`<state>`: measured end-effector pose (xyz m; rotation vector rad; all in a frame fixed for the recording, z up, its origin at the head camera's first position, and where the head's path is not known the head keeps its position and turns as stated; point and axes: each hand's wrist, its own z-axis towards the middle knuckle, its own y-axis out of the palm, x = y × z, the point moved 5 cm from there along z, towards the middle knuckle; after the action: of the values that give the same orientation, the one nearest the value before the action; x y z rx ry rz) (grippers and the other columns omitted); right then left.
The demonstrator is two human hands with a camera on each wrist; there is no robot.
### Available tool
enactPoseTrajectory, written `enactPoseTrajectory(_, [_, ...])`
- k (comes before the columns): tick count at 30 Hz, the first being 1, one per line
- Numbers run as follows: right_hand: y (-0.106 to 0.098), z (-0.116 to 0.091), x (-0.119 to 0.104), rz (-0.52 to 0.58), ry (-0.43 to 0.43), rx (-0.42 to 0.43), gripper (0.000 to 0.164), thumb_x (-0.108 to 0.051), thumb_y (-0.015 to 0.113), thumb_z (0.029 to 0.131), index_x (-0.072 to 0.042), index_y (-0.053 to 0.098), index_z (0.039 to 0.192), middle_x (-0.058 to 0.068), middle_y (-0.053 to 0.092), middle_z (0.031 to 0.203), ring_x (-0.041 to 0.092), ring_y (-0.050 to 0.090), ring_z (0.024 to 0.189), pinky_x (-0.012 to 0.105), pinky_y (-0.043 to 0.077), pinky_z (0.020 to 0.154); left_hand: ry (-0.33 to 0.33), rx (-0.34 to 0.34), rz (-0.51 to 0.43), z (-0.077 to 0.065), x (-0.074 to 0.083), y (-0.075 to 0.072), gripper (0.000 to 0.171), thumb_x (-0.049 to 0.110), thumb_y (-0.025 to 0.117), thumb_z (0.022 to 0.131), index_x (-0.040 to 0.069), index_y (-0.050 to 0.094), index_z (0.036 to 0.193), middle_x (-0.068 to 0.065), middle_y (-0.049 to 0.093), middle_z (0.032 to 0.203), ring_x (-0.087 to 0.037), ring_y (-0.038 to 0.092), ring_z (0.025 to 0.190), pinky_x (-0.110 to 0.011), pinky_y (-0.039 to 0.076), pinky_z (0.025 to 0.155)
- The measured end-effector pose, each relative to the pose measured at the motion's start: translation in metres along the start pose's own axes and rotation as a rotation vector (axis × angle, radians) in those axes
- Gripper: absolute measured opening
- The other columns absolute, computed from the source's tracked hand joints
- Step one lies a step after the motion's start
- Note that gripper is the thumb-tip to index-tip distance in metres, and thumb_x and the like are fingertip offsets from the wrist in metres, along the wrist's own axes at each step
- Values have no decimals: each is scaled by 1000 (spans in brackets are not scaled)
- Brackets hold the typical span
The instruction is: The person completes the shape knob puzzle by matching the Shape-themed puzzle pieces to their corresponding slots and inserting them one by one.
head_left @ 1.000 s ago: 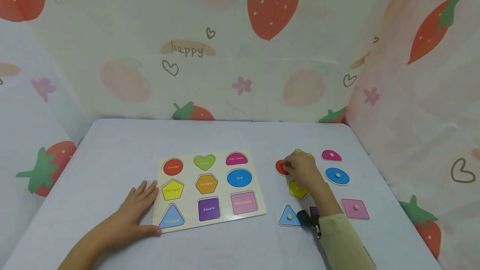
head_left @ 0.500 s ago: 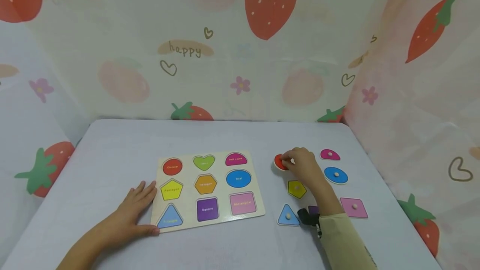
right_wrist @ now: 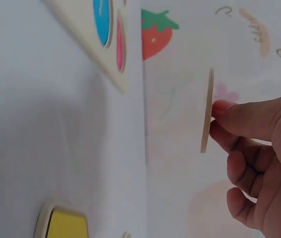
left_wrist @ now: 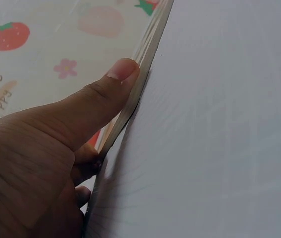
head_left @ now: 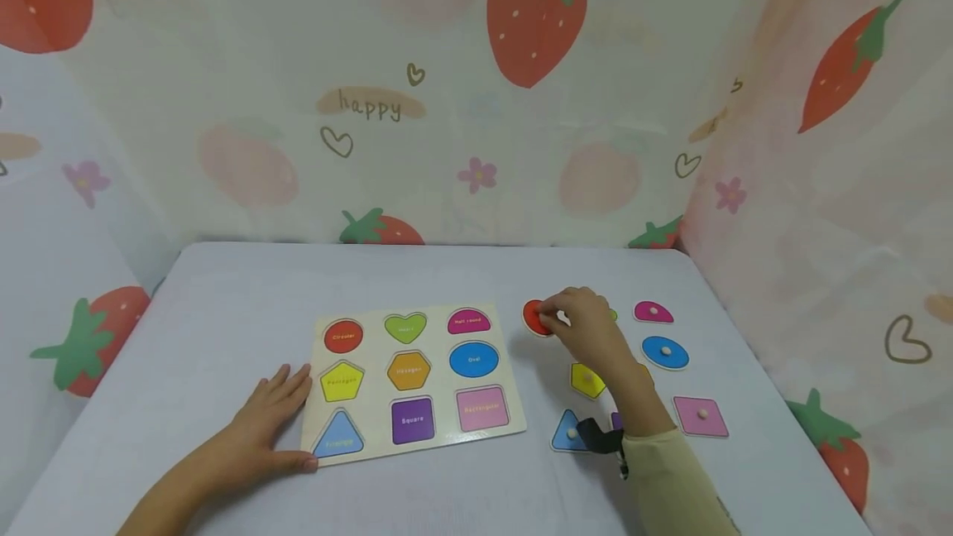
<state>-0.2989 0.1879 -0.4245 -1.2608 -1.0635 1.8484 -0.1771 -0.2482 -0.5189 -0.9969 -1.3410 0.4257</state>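
Board [head_left: 375, 358], left: nine labelled shapes [head_left: 409, 371], seemingly none filled. Red circle piece [head_left: 533, 318]: pinched in right hand [head_left: 586, 327], above surface [head_left: 417, 495], right of board. Left hand [head_left: 256, 428]: fingers spread, at board's left edge. Other pieces [head_left: 701, 418]: loose, right.

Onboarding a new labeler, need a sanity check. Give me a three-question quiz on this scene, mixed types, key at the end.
1. Multiple choice: what does the right hand hold?
A) the blue oval piece
B) the red round piece
C) the pink rectangular piece

2. True or false: the left hand is at the right edge of the board, as the head view shows it.

3. Fill in: the purple shape on the board is labelled ____.

Key:
1. B, pinched between thumb and fingers.
2. False; it is at the left edge.
3. Square.
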Motion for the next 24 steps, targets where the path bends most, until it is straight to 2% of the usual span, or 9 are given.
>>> enactPoseTrajectory(9, [15, 11, -47, 27, -53, -10, 17, -21, 76, 94, -15, 79, 110, 1, 74, 105, 22, 58, 100, 37, 57, 83, 10, 14, 12, -4, 0, 2, 120, 68, 81, 71, 0, 34, 158, -18, 23, 169, -44, 5, 157, -36, -13, 127])
enactPoseTrajectory(18, [44, 21, -92, 74, -81, -45, 16, -23, 76, 94, -16, 79, 108, -3, 74, 103, 18, 58, 101, 32, 56, 84, 24, 9, 23, -6, -3, 2, 120, 70, 79, 72, 0, 33, 158, -16, 22, 170, -43, 5, 158, -32, -15, 126])
enactPoseTrajectory(24, [61, 32, -121, 78, -119, -79, 16, -24, 77, 94, -16, 80, 107, -2, 76, 104, 18, 59, 102, 35, 53, 88, 15, 22, 13, -3, -3, 1, 120, 69, 80, 71, 2, 33, 159, -14, 22, 170, -41, 4, 158, -31, -15, 126])
